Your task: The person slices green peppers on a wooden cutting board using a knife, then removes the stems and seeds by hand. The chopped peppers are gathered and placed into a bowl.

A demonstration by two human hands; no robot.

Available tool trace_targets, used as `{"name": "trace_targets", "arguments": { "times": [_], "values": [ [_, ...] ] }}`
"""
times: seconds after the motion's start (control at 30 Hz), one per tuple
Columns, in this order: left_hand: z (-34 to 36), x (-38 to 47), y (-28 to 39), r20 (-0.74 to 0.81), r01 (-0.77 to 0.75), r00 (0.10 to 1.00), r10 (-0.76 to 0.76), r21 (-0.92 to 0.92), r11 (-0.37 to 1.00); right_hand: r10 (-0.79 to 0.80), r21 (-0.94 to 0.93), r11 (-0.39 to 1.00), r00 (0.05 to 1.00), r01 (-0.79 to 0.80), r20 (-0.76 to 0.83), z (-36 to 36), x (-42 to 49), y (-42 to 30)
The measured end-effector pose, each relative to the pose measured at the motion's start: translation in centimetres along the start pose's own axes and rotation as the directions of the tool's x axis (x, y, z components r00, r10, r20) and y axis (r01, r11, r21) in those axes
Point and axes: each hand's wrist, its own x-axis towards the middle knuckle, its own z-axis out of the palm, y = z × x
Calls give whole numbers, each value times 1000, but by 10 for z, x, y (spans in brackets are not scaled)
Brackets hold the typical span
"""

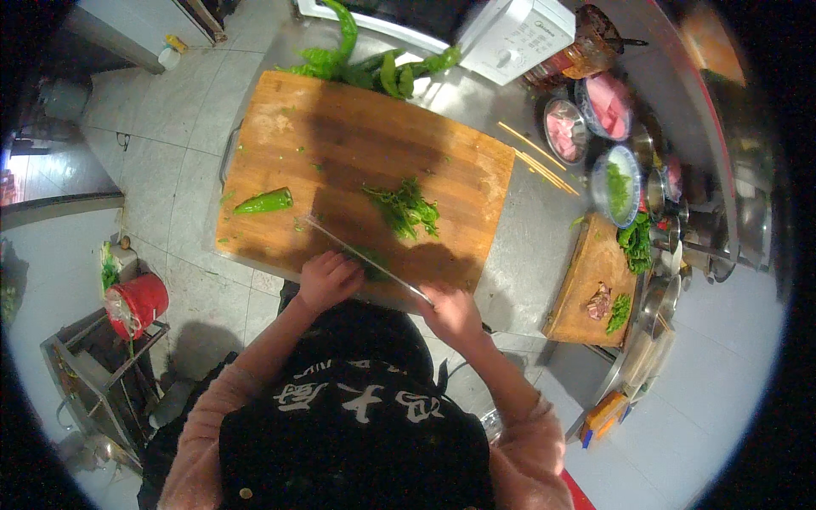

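Observation:
My right hand (452,315) grips the handle of a kitchen knife (363,255), its blade slanting up and left across the near part of a wooden cutting board (382,127). My left hand (331,280) rests at the board's near edge with curled fingers close to the blade. Whatever lies under those fingers is hidden. Some dark green vegetable (375,262) shows in shadow beside the blade. Farther in, a heap of cut green peppers (408,209) lies on the board. To the left is a green pepper piece (263,201) with its end cut off.
Whole green peppers (398,73) lie behind the board, near a white microwave oven (519,38). Chopsticks (545,171) lie to the right. Beyond them stand bowls of sliced pink meat (562,134) and chopped greens (617,185). A second cutting board (583,280) holds meat and greens.

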Motion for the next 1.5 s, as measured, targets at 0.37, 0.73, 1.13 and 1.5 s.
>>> {"name": "trace_targets", "arguments": {
  "times": [0.37,0.73,1.13,1.5],
  "values": [
    [-5,0,0,38,-27,999,26,24,999,58,65,997,982,-47,-177,26,-15,-13],
    [-6,-3,-2,34,-24,999,24,-5,1000,86,89,994,976,-70,-199,32,-15,-15],
    [-9,-2,-3,69,-5,998,5,-9,1000,212,227,960,958,-166,-195,2,-39,-15],
    [-9,2,0,40,6,999,-5,-18,1000,277,14,952,842,-306,-463,10,17,26]
  ]
}}
